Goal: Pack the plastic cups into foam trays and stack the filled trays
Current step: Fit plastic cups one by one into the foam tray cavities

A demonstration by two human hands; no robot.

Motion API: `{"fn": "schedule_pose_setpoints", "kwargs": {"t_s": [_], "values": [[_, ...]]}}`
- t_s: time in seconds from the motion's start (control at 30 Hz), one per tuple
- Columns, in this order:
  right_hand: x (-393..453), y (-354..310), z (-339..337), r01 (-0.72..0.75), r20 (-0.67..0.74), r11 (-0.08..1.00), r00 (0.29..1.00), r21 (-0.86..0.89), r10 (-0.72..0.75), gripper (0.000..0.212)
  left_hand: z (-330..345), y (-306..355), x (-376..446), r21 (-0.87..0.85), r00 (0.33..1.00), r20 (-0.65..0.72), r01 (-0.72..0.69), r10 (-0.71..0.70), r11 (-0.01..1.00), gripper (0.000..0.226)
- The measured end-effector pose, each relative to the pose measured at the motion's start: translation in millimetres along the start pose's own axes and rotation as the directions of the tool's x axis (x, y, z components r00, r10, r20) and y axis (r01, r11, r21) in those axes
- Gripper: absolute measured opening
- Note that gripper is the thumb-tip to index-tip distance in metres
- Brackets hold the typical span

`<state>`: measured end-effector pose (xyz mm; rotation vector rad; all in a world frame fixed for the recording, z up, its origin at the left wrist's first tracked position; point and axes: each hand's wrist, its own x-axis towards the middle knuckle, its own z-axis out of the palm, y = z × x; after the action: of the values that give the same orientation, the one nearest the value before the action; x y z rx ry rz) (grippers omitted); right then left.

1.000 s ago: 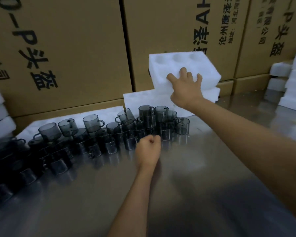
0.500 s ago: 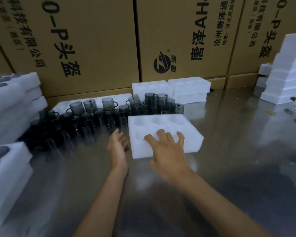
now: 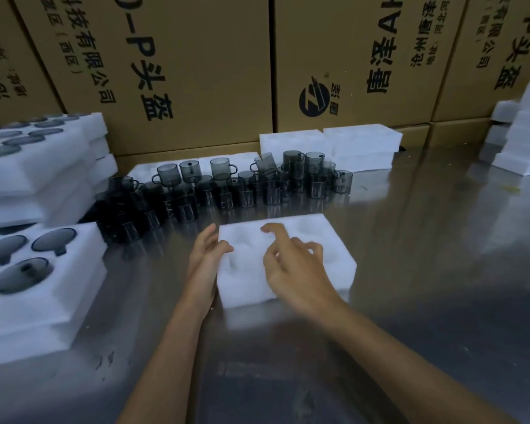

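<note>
An empty foam tray (image 3: 291, 264) lies flat on the metal desk (image 3: 426, 255), just in front of the cluster of dark plastic cups (image 3: 227, 188). The left hand (image 3: 207, 261) rests against the tray's left edge, fingers straight and together. The right hand (image 3: 291, 267) hovers over the tray top, fingers loosely curled and spread, holding nothing. Filled trays (image 3: 37, 270) sit stacked at left.

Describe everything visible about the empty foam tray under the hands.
The empty foam tray is a thick white rectangular block with shallow round pockets, all unfilled. It lies flat on the shiny metal table, in front of the dark cups. The left hand touches its left edge; the right hand hovers over its top, contact unclear.
</note>
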<state>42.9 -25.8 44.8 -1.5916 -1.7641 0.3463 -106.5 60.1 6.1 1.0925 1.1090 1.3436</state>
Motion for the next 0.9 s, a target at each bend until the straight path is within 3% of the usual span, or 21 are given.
{"fn": "schedule_pose_setpoints", "kwargs": {"t_s": [0.1,0.17,0.33,0.5,0.7,0.9], "values": [[37.5,12.8,-19.0,-0.166,-0.096,0.975,0.979,0.145,0.181,0.032,2.4,1.6,3.2,0.025,1.000,0.011,-0.028,0.028,0.999,0.059],[67.9,25.1,-30.1,-0.237,-0.145,0.968,0.958,0.084,0.247,0.034,2.9,2.6,5.3,0.013,0.999,0.026,-0.019,0.018,1.000,0.059],[148.2,50.7,-29.0,-0.385,0.015,0.919,0.922,-0.088,0.388,0.057,8.2,4.4,15.0,0.041,1.000,0.018,-0.007,0.006,0.999,0.052],[203.9,69.4,-2.1,-0.415,0.115,0.906,0.899,-0.077,0.422,0.075,7.4,-1.7,26.5,0.076,1.000,0.017,-0.011,0.009,0.997,0.051],[217.1,96.3,32.4,-0.364,0.031,0.852,0.914,-0.377,0.405,0.056,9.2,-5.8,28.7,0.035,1.000,0.028,0.003,-0.004,0.999,0.054],[212.5,94.7,30.3,-0.420,-0.070,0.857,0.905,-0.300,0.419,0.046,10.7,-4.0,27.9,0.028,0.999,0.017,0.045,-0.046,0.999,0.055]]}}
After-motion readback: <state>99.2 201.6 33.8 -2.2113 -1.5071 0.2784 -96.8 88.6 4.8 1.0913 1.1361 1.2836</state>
